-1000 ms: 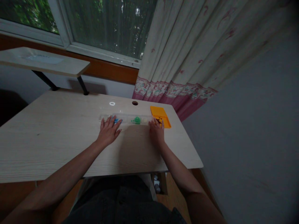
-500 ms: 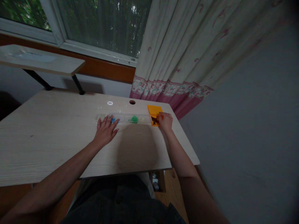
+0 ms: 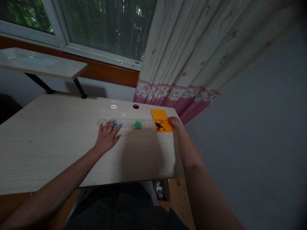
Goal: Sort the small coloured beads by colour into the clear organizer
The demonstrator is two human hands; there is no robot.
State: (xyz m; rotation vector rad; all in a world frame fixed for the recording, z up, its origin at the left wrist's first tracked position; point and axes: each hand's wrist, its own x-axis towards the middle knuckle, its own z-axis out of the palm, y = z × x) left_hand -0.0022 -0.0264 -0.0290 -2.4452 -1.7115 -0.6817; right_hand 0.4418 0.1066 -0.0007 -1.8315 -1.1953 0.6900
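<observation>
A long clear compartment box (image 3: 124, 123) lies on the pale wooden desk (image 3: 59, 140), with blue bits, a green lump (image 3: 137, 124) and a pale lump inside. My left hand (image 3: 107, 138) lies flat, fingers spread, its fingertips on the box's left end by the blue bits. To the right of the box sits an orange open case (image 3: 161, 121) with small dark bits in its near half. My right hand (image 3: 175, 122) rests against the case's right edge; its fingers are mostly hidden behind the wrist.
A round cable hole (image 3: 136, 106) is in the desk behind the box. A raised shelf (image 3: 43, 64) on black legs stands at the back left under the window. A patterned curtain (image 3: 182, 64) hangs past the desk's right rear corner.
My right hand left the box's right end, crossed over the orange case and now sits at the case's right edge. The dark bits are uncovered. My left hand stayed put.
</observation>
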